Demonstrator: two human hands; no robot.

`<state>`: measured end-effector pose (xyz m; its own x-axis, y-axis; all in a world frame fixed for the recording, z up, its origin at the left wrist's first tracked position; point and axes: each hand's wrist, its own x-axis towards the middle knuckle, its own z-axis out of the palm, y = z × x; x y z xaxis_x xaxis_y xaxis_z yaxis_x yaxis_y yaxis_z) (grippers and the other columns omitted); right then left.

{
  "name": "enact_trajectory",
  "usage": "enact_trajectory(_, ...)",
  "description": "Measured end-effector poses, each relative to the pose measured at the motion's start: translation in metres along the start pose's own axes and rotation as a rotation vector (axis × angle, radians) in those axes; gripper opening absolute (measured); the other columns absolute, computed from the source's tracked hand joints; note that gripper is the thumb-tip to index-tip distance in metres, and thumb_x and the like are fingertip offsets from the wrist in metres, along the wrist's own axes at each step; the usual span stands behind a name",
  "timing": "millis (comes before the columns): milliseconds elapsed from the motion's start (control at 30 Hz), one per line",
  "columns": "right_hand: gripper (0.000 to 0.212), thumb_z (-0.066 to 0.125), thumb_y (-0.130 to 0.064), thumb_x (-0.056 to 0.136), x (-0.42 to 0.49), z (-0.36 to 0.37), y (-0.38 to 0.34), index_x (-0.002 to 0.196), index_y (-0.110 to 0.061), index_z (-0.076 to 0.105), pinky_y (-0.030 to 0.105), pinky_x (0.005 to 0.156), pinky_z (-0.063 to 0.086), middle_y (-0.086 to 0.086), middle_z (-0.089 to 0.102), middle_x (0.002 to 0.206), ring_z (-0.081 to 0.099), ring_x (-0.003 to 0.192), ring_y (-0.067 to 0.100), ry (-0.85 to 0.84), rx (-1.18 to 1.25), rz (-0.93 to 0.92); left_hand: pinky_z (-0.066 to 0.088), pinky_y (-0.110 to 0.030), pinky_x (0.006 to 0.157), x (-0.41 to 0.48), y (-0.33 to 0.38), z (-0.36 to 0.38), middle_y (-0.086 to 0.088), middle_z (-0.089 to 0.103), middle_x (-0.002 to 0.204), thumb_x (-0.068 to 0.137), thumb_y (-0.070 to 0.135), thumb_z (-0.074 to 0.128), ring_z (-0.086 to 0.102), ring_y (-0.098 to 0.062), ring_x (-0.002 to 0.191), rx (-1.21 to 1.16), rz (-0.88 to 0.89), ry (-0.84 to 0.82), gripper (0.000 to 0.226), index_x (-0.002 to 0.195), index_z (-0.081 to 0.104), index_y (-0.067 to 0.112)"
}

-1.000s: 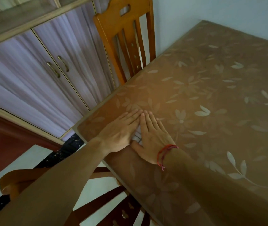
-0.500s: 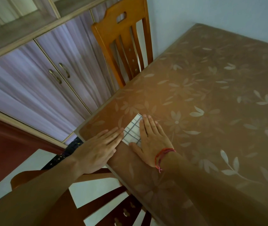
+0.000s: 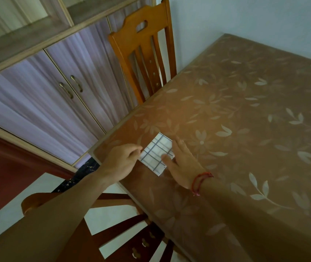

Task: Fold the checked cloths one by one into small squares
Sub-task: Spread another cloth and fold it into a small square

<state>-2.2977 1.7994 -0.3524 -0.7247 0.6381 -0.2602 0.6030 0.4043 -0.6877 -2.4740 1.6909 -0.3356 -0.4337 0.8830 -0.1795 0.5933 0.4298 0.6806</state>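
A white checked cloth [image 3: 155,153], folded into a small rectangle, lies near the left corner of the table [image 3: 245,129]. My left hand [image 3: 123,162] has its fingers curled and pinches the cloth's left edge. My right hand [image 3: 181,163] lies flat with straight fingers along the cloth's right side, its thumb pressing on the cloth. A red thread band circles my right wrist.
The table carries a brown cover with a pale leaf pattern. A wooden chair [image 3: 147,53] stands at the table's far left side, and another chair [image 3: 113,224] sits under my arms. A cabinet with lilac doors [image 3: 56,95] fills the left.
My left hand slid off the cloth to its left edge and curled to pinch it. The cloth, first hidden under both hands, now shows. My right hand stayed put.
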Motion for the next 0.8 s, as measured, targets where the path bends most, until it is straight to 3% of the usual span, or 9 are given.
enact_trajectory(67, 0.067, 0.029, -0.061, 0.085, -0.008, -0.008, -0.007, 0.141, -0.026, 0.040, 0.042, 0.110, 0.038, -0.002, 0.041, 0.147, 0.038, 0.136, 0.017, 0.161, 0.204, 0.076, 0.037, -0.013, 0.094, 0.008, 0.012, -0.004, 0.005, 0.064, 0.122, 0.102, 0.023, 0.045, 0.054, -0.005, 0.111, -0.076, -0.104, 0.058, 0.030, 0.122, 0.065, 0.015)
enact_trajectory(100, 0.051, 0.033, -0.056, 0.088, -0.015, -0.011, -0.010, 0.127, -0.032, 0.054, 0.040, 0.101, 0.046, -0.004, 0.055, 0.132, 0.051, 0.123, 0.016, 0.239, 0.288, 0.121, 0.040, -0.022, 0.099, 0.014, 0.014, -0.004, 0.007, 0.064, 0.119, 0.102, 0.025, 0.046, 0.056, -0.007, 0.112, -0.147, -0.165, 0.064, 0.028, 0.120, 0.067, 0.017)
enact_trajectory(133, 0.035, 0.039, -0.050, 0.090, -0.021, -0.013, -0.013, 0.110, -0.034, 0.062, 0.039, 0.091, 0.051, -0.005, 0.065, 0.112, 0.060, 0.107, 0.015, 0.301, 0.401, 0.185, 0.042, -0.030, 0.103, 0.019, 0.015, -0.004, 0.008, 0.065, 0.116, 0.100, 0.026, 0.049, 0.058, -0.009, 0.111, -0.246, -0.224, 0.078, 0.026, 0.116, 0.068, 0.019)
enact_trajectory(200, 0.025, 0.048, -0.041, 0.091, -0.029, -0.014, -0.017, 0.092, -0.029, 0.071, 0.041, 0.082, 0.055, -0.004, 0.072, 0.086, 0.067, 0.088, 0.017, 0.348, 0.716, 0.309, 0.048, -0.036, 0.101, 0.027, 0.016, -0.002, 0.004, 0.068, 0.111, 0.096, 0.023, 0.055, 0.063, -0.011, 0.105, -0.455, -0.301, 0.090, 0.020, 0.108, 0.070, 0.019)
enact_trajectory(300, 0.025, 0.058, -0.034, 0.089, -0.038, -0.014, -0.023, 0.089, -0.015, 0.074, 0.045, 0.087, 0.055, 0.007, 0.074, 0.086, 0.071, 0.090, 0.024, 0.340, 1.094, 0.446, 0.050, -0.034, 0.098, 0.035, 0.020, 0.004, -0.005, 0.069, 0.109, 0.094, 0.015, 0.058, 0.064, -0.015, 0.103, -0.624, -0.344, 0.074, 0.017, 0.105, 0.071, 0.012)
enact_trajectory(400, 0.020, 0.055, -0.027, 0.095, -0.042, -0.015, -0.030, 0.089, -0.016, 0.071, 0.036, 0.083, 0.057, -0.005, 0.076, 0.078, 0.072, 0.076, 0.008, 0.292, 1.257, 0.457, 0.049, -0.033, 0.097, 0.038, 0.026, 0.006, -0.005, 0.069, 0.108, 0.093, 0.013, 0.059, 0.063, -0.017, 0.105, -0.646, -0.345, 0.047, 0.019, 0.107, 0.070, 0.007)
enact_trajectory(633, 0.024, 0.052, -0.028, 0.095, -0.038, -0.024, -0.040, 0.083, -0.015, 0.069, 0.032, 0.069, 0.054, -0.003, 0.075, 0.075, 0.071, 0.073, 0.010, 0.260, 1.389, 0.487, 0.051, -0.028, 0.092, 0.038, 0.028, 0.009, -0.009, 0.068, 0.110, 0.093, 0.012, 0.058, 0.063, -0.018, 0.107, -0.661, -0.346, -0.005, 0.022, 0.111, 0.068, 0.002)
enact_trajectory(800, 0.023, 0.056, -0.031, 0.092, -0.033, -0.024, -0.041, 0.081, -0.016, 0.070, 0.038, 0.076, 0.055, -0.003, 0.075, 0.075, 0.069, 0.083, 0.013, 0.298, 1.392, 0.509, 0.051, -0.029, 0.093, 0.036, 0.029, 0.008, -0.012, 0.069, 0.107, 0.093, 0.009, 0.057, 0.064, -0.020, 0.104, -0.675, -0.345, 0.003, 0.018, 0.104, 0.070, 0.002)
